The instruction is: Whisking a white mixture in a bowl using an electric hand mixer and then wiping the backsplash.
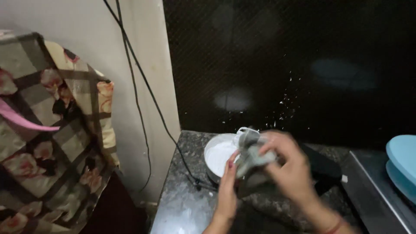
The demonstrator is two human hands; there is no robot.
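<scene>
Both my hands are raised over a dark granite counter (182, 203) and hold a crumpled grey cloth (250, 151) between them. My left hand (227, 190) grips the cloth's lower left edge with fingers pointing up. My right hand (289, 167), blurred by motion, closes over the cloth's right side. Just behind the cloth sits a round metal bowl (210, 151) with white contents. A dark appliance (323, 167) lies under and behind my right hand.
A floral checked bag (47, 130) with a pink strap hangs at the left. Black cables (145, 86) run down the cream wall to the counter. Dark tiled wall behind carries white specks. Light blue plates (403, 162) rest at the right edge on a steel surface.
</scene>
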